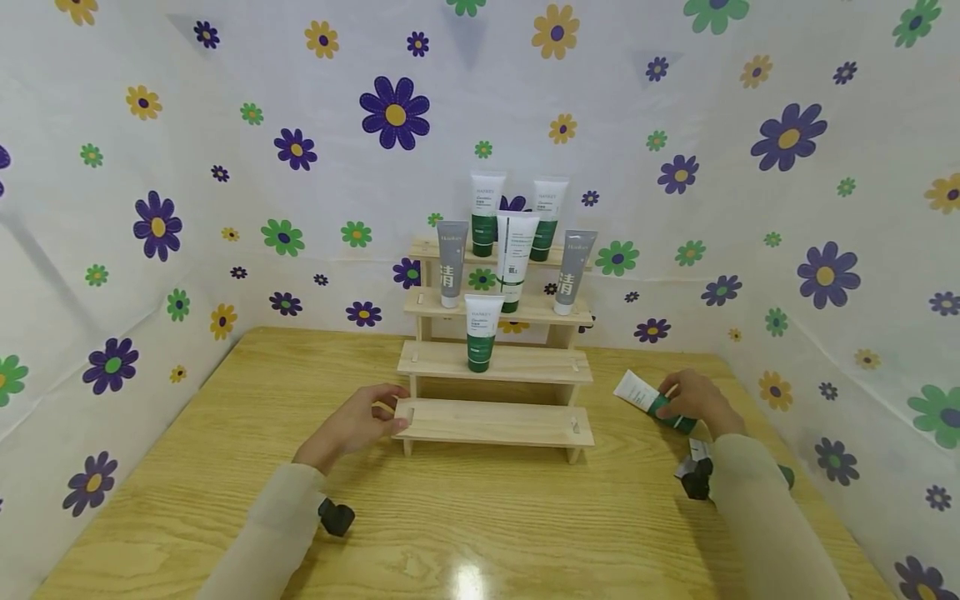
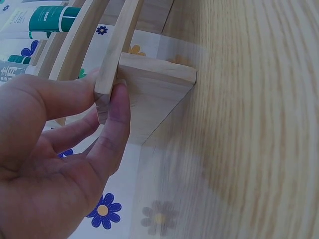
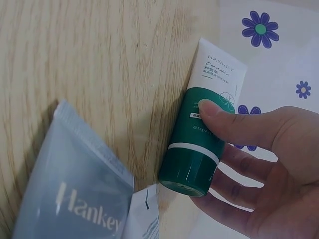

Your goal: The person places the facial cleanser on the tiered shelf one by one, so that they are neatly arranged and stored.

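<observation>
A stepped wooden display stand [image 1: 495,422] stands in the middle of the table. My left hand [image 1: 367,419] pinches the left end of its lowest board, thumb on one face and fingers on the other, as the left wrist view shows. To the right of the stand, my right hand [image 1: 697,400] grips a white and green squeeze tube [image 3: 199,119]. The thumb lies across its green part and the fingers are behind it. In the head view this tube lies slanted, its white end toward the stand. A grey tube [image 3: 75,184] and a white tube [image 3: 143,214] are beside it.
On the stand's upper tiers stand several tubes: white and green ones [image 1: 481,333], a taller white one [image 1: 516,260] and grey ones [image 1: 452,265]. Flowered sheeting [image 1: 285,267] encloses the wooden table [image 1: 420,533] at the back and sides. My right sleeve partly covers the things beneath it.
</observation>
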Demonstrator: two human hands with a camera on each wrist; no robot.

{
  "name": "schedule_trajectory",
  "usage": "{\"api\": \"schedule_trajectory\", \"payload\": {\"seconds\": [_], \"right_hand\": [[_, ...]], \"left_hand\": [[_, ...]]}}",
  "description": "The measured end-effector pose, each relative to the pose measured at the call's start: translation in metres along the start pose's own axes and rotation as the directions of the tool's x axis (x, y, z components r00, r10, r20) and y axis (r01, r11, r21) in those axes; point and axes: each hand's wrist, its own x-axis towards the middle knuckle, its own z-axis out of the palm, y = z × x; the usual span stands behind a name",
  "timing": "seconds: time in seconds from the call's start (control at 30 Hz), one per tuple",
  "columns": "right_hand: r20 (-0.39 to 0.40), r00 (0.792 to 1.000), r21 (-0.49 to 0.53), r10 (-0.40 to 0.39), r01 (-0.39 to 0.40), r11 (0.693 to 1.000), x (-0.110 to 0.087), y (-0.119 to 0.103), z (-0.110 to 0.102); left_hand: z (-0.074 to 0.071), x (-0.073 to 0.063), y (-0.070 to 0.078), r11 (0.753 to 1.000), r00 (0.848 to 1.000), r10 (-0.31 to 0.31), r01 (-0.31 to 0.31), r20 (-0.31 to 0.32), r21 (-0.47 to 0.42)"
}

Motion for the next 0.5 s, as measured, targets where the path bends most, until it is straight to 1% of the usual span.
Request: {"api": "schedule_trajectory", "payload": {"seconds": [0.27, 0.5], "right_hand": [[-0.014, 1.000, 0.007, 0.001, -0.001, 1.000, -0.0008, -0.0037, 0.0022], [-0.030, 0.999, 0.020, -0.011, 0.011, 1.000, -0.0027, -0.0072, 0.0033]], "left_hand": [[-0.0026, 0.0008, 0.0006, 1.000, 1.000, 0.004, -0.005, 0.005, 0.013], [-0.0010, 0.0000, -0.0012, 1.000, 0.999, 0.031, -0.031, 0.018, -0.007]]}}
